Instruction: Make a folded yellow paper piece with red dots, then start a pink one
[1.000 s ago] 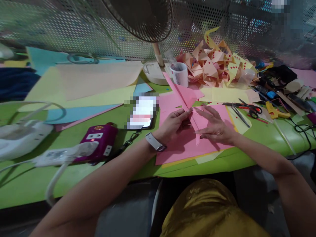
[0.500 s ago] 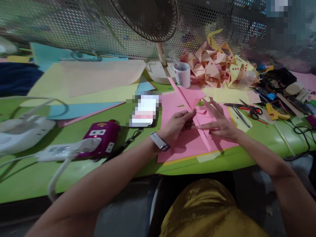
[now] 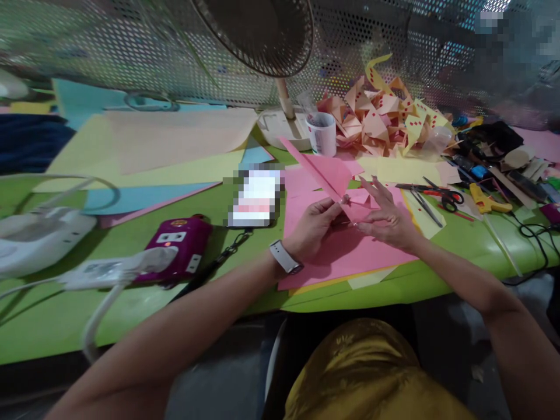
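A folded piece of pink paper point(image 3: 330, 173) stands raised and tilted, its long point toward the white cup. My left hand point(image 3: 312, 228), with a watch on its wrist, pinches the fold between thumb and fingers. On the other side, my right hand point(image 3: 385, 220) has its fingers spread; its lower fingertips are at the paper's near edge, and whether they press on it I cannot tell. A small folded flap lies between the hands. Under both hands are flat pink sheets point(image 3: 324, 265) with a yellow edge showing below.
Left of my hands lie a phone point(image 3: 256, 198) and a purple power box point(image 3: 177, 248) with plugs. Behind stand a fan point(image 3: 286, 99), a white cup point(image 3: 322, 139) and a heap of folded paper point(image 3: 376, 111). Scissors point(image 3: 450, 199), tweezers point(image 3: 427, 210) and a yellow glue gun point(image 3: 487, 200) lie right.
The folded pink paper has turned: its far point swung left and its broad face opened to view. Its near end no longer reaches past my hands. My right fingers have curled slightly.
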`<control>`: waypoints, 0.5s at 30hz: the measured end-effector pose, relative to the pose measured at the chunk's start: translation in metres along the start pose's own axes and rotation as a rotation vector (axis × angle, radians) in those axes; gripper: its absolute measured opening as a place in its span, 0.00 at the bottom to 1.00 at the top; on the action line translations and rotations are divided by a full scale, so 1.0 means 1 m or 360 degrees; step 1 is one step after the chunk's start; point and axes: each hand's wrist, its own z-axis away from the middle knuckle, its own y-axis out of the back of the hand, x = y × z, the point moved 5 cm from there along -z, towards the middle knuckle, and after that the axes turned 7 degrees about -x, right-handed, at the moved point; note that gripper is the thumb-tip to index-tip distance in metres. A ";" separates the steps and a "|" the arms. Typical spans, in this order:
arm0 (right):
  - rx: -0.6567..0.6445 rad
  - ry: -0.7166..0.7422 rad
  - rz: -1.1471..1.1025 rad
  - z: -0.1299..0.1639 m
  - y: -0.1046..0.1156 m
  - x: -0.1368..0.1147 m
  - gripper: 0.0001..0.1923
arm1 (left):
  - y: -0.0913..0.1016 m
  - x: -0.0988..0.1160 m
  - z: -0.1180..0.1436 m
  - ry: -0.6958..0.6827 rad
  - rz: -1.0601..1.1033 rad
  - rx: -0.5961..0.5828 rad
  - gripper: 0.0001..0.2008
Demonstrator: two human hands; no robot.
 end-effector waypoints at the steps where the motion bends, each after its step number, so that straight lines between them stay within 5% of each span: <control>1: 0.0003 -0.0025 0.0019 0.000 0.000 0.000 0.09 | 0.000 -0.001 0.000 -0.0016 0.0020 -0.0033 0.19; 15: 0.0016 -0.0082 0.0027 0.000 -0.004 0.009 0.14 | -0.007 -0.001 0.001 -0.0005 0.0118 -0.0103 0.24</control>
